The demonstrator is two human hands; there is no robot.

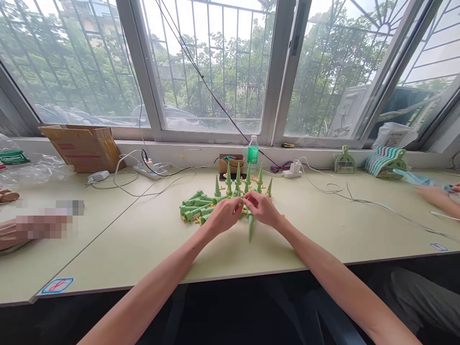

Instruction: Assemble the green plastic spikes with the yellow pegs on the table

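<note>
My left hand (226, 213) and my right hand (261, 207) meet over the middle of the table, fingertips pinched together. Whatever lies between the fingers is too small and hidden to make out. Just below my right hand a green pointed watering spike (250, 229) points toward me; I cannot tell whether it is held or lies on the table. Behind the hands several green spikes (229, 179) stand upright, with yellow valve pieces (254, 179) among them. Left of my left hand is a pile of green tubular spike parts (196, 203), with yellow bits showing.
Behind the spikes stand a small cardboard box (230, 165) and a green-labelled bottle (253, 151). White cables and power strips (153, 168) run along the back. A larger carton (82, 148) stands at left, green dustpans (386, 163) at right. Other people's hands (440, 199) appear at both sides.
</note>
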